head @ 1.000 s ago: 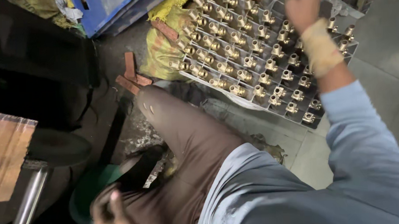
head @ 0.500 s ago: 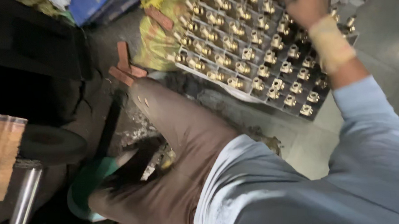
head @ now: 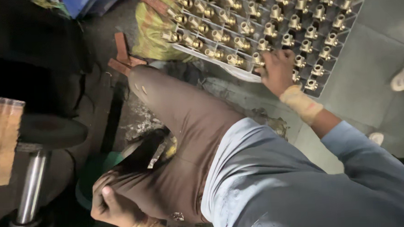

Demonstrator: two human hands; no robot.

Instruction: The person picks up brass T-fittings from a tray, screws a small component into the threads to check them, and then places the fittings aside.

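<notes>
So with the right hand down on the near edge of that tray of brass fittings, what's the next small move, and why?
Probably lift one fitting clear. The right hand is closed over the brass fittings at the near rim of the tray, though the grasp itself is hidden. The left hand rests on the brown trouser leg, holding no fitting.

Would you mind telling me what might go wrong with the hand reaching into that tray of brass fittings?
The right hand reaches far sideways to the near edge of the tray, so the seated person may overbalance. Closely packed brass fittings could be knocked over. The left hand rests at the knee, not bracing.
</notes>
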